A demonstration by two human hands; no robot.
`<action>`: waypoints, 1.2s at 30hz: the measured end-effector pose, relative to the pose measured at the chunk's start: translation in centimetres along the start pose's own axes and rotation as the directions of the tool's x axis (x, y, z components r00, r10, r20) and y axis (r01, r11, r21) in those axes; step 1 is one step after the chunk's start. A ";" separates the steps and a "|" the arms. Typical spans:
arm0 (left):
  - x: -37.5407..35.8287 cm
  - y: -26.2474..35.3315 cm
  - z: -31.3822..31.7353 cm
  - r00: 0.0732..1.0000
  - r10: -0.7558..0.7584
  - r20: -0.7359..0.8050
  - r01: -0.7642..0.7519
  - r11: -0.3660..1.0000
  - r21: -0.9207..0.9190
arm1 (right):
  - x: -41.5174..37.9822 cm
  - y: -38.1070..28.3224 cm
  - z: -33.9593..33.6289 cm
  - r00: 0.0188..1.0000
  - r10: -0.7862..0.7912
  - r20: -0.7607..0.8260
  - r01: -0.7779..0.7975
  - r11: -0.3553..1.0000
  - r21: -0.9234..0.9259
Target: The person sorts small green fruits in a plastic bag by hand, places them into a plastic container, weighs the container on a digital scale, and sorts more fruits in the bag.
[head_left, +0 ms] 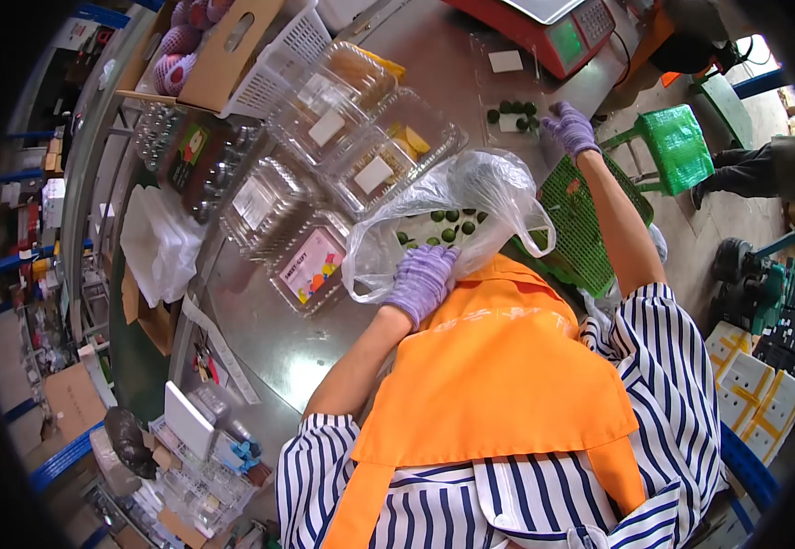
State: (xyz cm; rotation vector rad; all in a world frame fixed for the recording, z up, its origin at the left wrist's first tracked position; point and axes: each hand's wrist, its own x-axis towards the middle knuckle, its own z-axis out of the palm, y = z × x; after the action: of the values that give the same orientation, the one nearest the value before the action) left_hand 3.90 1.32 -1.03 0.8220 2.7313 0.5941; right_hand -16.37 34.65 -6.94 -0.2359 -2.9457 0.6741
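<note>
My left hand (422, 279), in a purple knitted glove, lies at the near edge of a clear plastic bag (498, 188) on the metal table. Several small green round fruits (448, 235) show inside the bag's opening beside its fingers; whether it grips the plastic is hidden. My right hand (569, 131), gloved the same way, is raised above the far end of a green mesh basket (589, 220). Its fingers look curled, and what they hold, if anything, is too small to make out. Just left of it, more green fruits (507, 108) sit in a clear container.
Clear plastic boxes (333, 110) stand stacked on the metal table (269, 320). A red scale (562, 41) is at the back. At the upper left are a white basket (278, 59) and a cardboard box (223, 55). A green stool (675, 151) and a person's leg (745, 172) are at right.
</note>
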 end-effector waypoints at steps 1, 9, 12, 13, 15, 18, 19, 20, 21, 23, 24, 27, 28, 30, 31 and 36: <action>0.1 -0.3 0.4 0.998 -0.034 0.054 0.035 0.999 -0.026 | -0.6 -1.2 -0.7 0.965 -0.214 -0.154 0.184 0.965 -0.188; 0.6 1.5 -3.0 0.997 0.022 0.078 -0.003 0.970 -0.242 | -14.2 -16.3 -6.7 0.584 -0.769 0.260 0.391 0.547 0.740; 0.4 1.3 -4.0 0.953 0.001 0.303 0.054 0.984 -0.173 | -14.8 -11.9 -2.1 0.572 -0.739 0.356 0.693 0.668 0.272; 0.1 0.8 -4.2 0.959 0.034 0.282 0.029 0.976 -0.217 | -14.0 -11.4 -3.0 0.667 -0.675 0.316 0.670 0.729 0.142; 0.1 0.2 -4.9 0.923 -0.020 0.384 0.140 0.947 -0.288 | -12.0 -10.5 -3.6 0.781 -0.521 0.344 0.549 0.836 0.019; 1.0 -0.2 -6.7 0.872 -0.057 0.486 0.280 0.873 -0.399 | -11.0 -10.3 -3.5 0.808 -0.560 0.184 0.569 0.822 0.005; 1.4 -0.7 -6.1 0.930 -0.109 0.352 0.249 0.890 -0.381 | -10.6 -10.5 -3.5 0.809 -0.556 0.189 0.565 0.825 0.009; 1.8 -1.5 -4.9 0.965 -0.157 0.210 0.225 0.906 -0.358 | -10.3 -10.9 -3.4 0.809 -0.554 0.195 0.563 0.827 0.015; 2.3 -1.8 -4.6 0.978 -0.197 0.061 0.206 0.921 -0.330 | -9.9 -11.2 -3.2 0.808 -0.553 0.201 0.561 0.828 0.022; 3.3 -2.5 -5.0 0.936 -0.261 -0.235 0.179 0.931 -0.319 | -9.2 -11.4 -2.3 0.821 -0.514 0.250 0.520 0.853 0.044; 3.8 -2.6 -5.5 0.882 -0.282 -0.377 0.166 0.936 -0.311 | -9.0 -11.7 -1.9 0.843 -0.478 0.247 0.481 0.875 0.055; 4.7 -2.6 -7.1 0.843 -0.334 -0.422 0.120 0.881 -0.458 | -9.0 -10.6 1.1 0.828 -0.548 0.117 0.522 0.831 0.194; 4.9 -2.9 -7.0 0.830 -0.308 -0.466 0.075 0.888 -0.454 | -8.9 -9.7 3.5 0.844 -0.504 0.185 0.441 0.847 0.296; 5.1 -2.8 -7.4 0.868 -0.239 -0.434 0.047 0.912 -0.407 | -9.1 -9.8 4.4 0.826 -0.516 0.229 0.471 0.853 0.224; 5.3 -2.8 -7.5 0.885 -0.204 -0.418 0.032 0.923 -0.384 | -9.2 -9.9 4.9 0.816 -0.522 0.250 0.487 0.853 0.189; 5.7 -3.4 -5.8 0.884 -0.244 -0.400 0.087 0.924 -0.372 | -9.9 -11.7 4.8 0.762 -0.457 0.460 0.303 0.878 0.370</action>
State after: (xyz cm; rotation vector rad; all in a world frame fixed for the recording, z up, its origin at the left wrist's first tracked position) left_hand -4.28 0.14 2.13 0.3896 2.9037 1.3139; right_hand -8.78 20.45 -6.80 0.6882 -3.1679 1.2320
